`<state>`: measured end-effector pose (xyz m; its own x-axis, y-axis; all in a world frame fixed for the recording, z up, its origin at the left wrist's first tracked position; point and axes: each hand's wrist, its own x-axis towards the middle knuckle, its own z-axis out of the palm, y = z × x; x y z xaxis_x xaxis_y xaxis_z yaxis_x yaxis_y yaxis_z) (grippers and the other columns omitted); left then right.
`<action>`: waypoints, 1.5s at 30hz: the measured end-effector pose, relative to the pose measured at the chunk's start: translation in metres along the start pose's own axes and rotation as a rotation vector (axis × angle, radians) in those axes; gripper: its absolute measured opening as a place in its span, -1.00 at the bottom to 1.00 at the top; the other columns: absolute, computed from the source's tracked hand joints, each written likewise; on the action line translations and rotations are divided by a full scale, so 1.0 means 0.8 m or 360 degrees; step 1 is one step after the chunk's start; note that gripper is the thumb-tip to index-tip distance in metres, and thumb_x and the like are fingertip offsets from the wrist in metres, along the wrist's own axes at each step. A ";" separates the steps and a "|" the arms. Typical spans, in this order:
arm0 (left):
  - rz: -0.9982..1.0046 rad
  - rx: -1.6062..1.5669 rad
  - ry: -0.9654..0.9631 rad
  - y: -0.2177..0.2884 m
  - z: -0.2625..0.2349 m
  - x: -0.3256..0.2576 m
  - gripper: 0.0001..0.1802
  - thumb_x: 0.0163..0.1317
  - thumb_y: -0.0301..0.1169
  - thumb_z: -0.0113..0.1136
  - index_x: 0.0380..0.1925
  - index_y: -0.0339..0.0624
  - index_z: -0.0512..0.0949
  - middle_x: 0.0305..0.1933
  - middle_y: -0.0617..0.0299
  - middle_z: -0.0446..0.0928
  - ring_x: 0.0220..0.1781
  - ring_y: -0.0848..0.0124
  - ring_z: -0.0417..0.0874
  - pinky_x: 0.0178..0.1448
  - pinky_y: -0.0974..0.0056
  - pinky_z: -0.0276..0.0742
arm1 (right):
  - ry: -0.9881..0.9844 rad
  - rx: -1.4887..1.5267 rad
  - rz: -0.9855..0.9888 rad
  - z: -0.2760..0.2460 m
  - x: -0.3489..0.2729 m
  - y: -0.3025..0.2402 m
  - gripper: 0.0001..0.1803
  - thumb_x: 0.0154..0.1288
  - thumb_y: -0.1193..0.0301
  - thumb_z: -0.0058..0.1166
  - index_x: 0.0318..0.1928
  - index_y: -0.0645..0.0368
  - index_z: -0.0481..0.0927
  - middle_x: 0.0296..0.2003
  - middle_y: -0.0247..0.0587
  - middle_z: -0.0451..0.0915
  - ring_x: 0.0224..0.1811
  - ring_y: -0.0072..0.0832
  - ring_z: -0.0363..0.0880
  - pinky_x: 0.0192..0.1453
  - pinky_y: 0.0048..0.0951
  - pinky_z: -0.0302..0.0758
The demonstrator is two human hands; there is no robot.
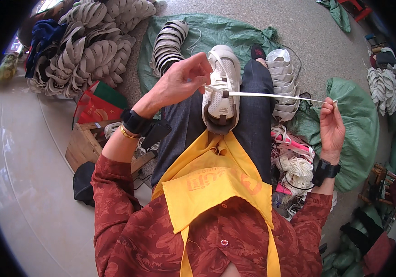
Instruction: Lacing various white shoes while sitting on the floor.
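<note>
A white sneaker rests between my knees, its toe pointing away and its dark-lined heel opening towards me. White lacing shows at its front and tongue. From the shoe a flat white shoelace runs taut to the right. My right hand pinches the lace's far end between thumb and fingertips. Close over the shoe's left side, my left hand is closed, pinching a short piece of white lace beside the tongue. A yellow apron lies over my lap just below the heel.
Stacked grey shoe uppers pile up at the far left. More uppers stand on a green sheet and in a white stack right of my knee. Bundled white laces lie below it, near a green sack. A wooden stool stands left.
</note>
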<state>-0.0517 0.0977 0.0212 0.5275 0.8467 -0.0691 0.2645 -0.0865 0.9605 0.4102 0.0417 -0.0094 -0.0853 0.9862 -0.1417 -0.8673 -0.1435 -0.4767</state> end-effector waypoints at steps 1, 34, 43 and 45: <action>0.0020 0.0099 0.0001 0.001 0.000 0.001 -0.85 0.35 -0.62 0.07 -0.10 -0.29 0.43 -0.30 0.16 0.63 -0.31 0.46 0.69 -0.19 0.33 0.62 | 0.0014 -0.0015 -0.0016 0.000 -0.001 -0.001 -0.80 0.53 0.62 0.00 0.07 0.47 0.46 0.00 -0.13 0.36 -0.03 -0.48 0.42 0.14 -0.45 0.56; 0.0679 0.1304 0.0092 -0.010 0.054 0.038 -0.77 0.17 -0.64 0.20 -0.19 -0.22 0.44 -0.23 0.09 0.45 -0.15 0.09 0.48 0.03 0.09 0.47 | 0.0655 -0.1756 0.0008 -0.109 -0.027 -0.003 -0.74 0.53 0.36 0.14 0.10 0.20 0.59 -0.04 -0.25 0.70 -0.36 -0.65 0.62 -0.25 -0.60 0.60; 0.0510 0.1606 -0.0123 0.021 0.049 -0.002 -0.73 0.16 -0.55 0.25 -0.11 -0.18 0.54 -0.43 0.17 0.52 -0.21 0.18 0.51 -0.04 0.12 0.43 | -0.0105 -0.2065 0.0071 0.044 0.001 0.116 -0.71 0.43 0.54 0.18 0.13 0.22 0.65 -0.18 -0.33 0.71 -0.35 -0.67 0.67 -0.27 -0.60 0.63; 0.0300 0.1630 -0.0109 0.024 0.051 -0.013 -0.69 0.16 -0.53 0.24 -0.05 -0.17 0.53 -0.44 0.15 0.53 -0.27 0.15 0.55 -0.07 0.09 0.44 | -0.0253 -0.1973 0.0163 0.073 0.008 0.143 -0.70 0.41 0.55 0.20 0.12 0.25 0.64 -0.19 -0.31 0.72 -0.35 -0.64 0.68 -0.27 -0.60 0.62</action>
<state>-0.0191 0.0656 0.0291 0.6676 0.7444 0.0124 0.7143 -0.6451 0.2714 0.2817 0.0360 -0.0139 -0.2579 0.9526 -0.1614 0.1838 -0.1157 -0.9761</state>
